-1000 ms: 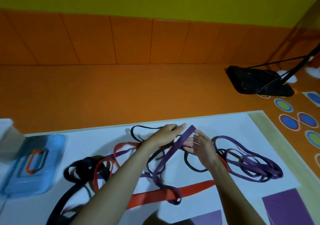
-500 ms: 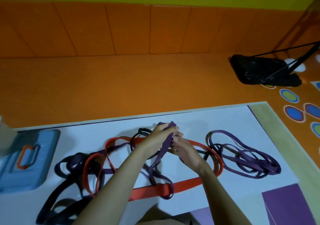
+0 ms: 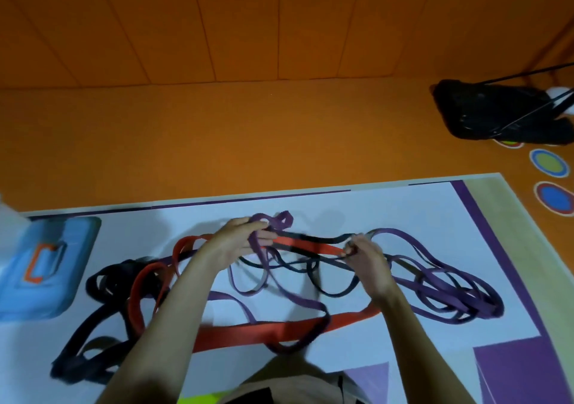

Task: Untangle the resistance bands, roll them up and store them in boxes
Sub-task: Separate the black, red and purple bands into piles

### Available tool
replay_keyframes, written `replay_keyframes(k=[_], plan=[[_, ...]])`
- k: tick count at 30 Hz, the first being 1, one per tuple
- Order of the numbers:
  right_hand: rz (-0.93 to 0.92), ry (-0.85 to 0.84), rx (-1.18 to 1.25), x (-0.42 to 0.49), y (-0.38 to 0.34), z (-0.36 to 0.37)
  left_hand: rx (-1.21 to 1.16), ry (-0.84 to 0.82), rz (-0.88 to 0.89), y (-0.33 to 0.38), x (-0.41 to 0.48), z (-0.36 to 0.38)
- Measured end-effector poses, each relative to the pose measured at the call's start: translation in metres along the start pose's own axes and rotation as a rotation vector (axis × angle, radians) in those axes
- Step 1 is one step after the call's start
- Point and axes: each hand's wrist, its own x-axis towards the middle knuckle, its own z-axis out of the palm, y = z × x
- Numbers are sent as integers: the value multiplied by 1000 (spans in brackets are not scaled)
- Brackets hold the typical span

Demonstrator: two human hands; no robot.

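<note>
Purple band [image 3: 492, 310], long axis left-right

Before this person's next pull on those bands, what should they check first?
1. Left hand has a grip on the purple band: ok.
2. Right hand pinches the red band: ok.
3. Purple band free of the red band: not ok, it loops round it near the person.
4. Black band clear of the red band: not ok, they cross on the left.
5. Blue box open for storing: not ok, it looks shut.
6. No knot hidden under the hands: cannot tell.
</note>
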Motion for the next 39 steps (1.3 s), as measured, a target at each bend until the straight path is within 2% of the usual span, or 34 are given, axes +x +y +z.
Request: replay_keyframes(k=[3,6,8,10,12,14,17,20,24,26,27,29,32,33,35,39], plan=[[-76,188,63,1,-15,-33,-115,236,107,2,2,-11],[-173,274,195,-1,-40,-59,-43,463,173,0,5,-25],[-222,260,329,-2,-56,-72,5,581,191,-7,7,-33],[-266,191,481,0,-67,-82,-76,660,202,-8,6,-36],[-253,111,502,5,-72,-86,-116,696,199,-11,6,-34],[-173,41,312,10,-71,-82,-110,683,193,-13,6,-29],[-71,-50,-161,13,-53,-62,-52,606,216,-18,7,-16],[14,-177,-415,16,-23,-34,32,551,209,-18,8,4],[143,-461,-940,24,24,-11,113,485,216,-18,9,24],[189,-611,-1113,24,40,-12,156,449,232,-18,8,30],[164,-625,-1153,24,44,-16,176,440,236,-18,8,32],[49,-485,-1188,23,47,-28,214,424,232,-20,7,35],[-113,22,-1200,25,52,-59,294,443,221,-23,10,40],[-132,135,-1195,26,54,-71,307,447,218,-25,12,42],[-127,163,-1246,29,56,-85,294,420,197,-30,18,47],[-59,-2,-1493,56,51,-78,358,333,158,-45,31,58]])
